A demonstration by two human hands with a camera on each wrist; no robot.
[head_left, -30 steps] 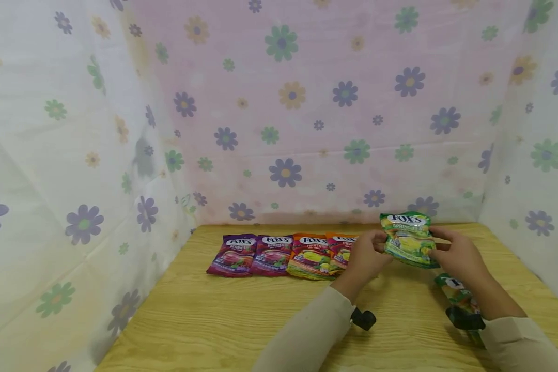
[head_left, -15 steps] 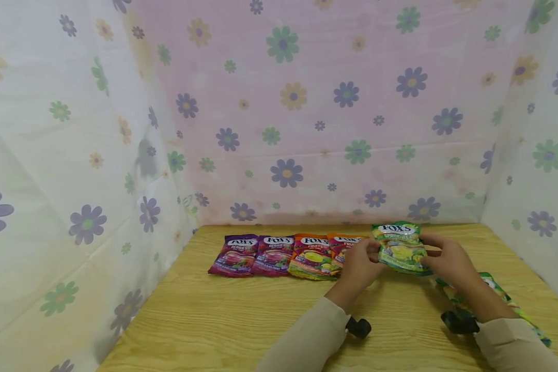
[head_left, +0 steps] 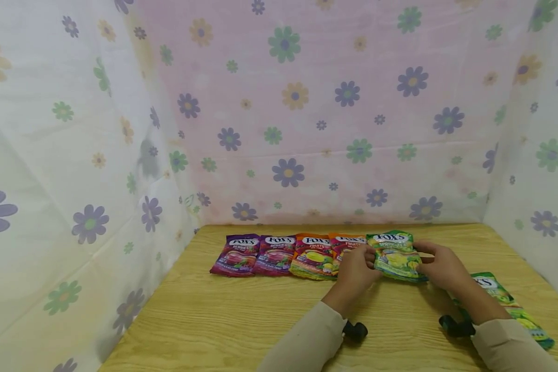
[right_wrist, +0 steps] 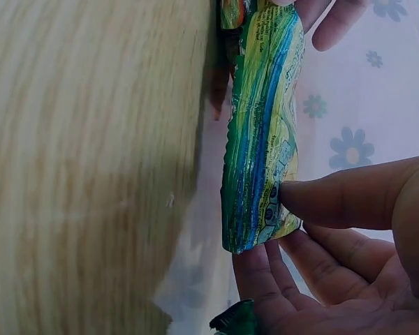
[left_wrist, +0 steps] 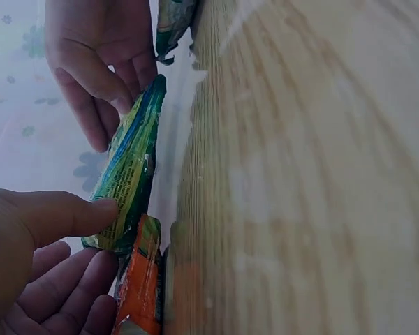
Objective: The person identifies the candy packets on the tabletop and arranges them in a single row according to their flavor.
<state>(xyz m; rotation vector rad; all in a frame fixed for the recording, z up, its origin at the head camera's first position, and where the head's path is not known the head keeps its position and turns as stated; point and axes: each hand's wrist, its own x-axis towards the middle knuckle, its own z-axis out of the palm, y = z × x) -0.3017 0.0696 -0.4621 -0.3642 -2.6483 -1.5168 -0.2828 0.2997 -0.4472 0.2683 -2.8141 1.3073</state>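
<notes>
Both hands pinch a green Fox's candy bag [head_left: 395, 257] by its sides, its printed front facing me. The left hand [head_left: 357, 273] holds the left edge, thumb on the near side in the left wrist view. On the opposite edge, the right hand [head_left: 443, 266] grips with thumb and fingers. The green bag's left end is right beside the orange Fox's bag [left_wrist: 141, 286]; I cannot tell whether its underside touches the table. Under the right forearm lies another green candy bag [head_left: 523, 315], partly hidden.
Left of the hands, two purple candy bags [head_left: 236, 257] and two orange candy bags [head_left: 312, 258] lie in a row on the wooden table [head_left: 204, 320]. The left hand covers part of the rightmost orange bag. Flowered cloth [head_left: 288, 129] surrounds the table at back and sides.
The held green bag has come down and left, up beside the orange bag, with both hands moving along. More of the other green bag now shows past the right forearm.
</notes>
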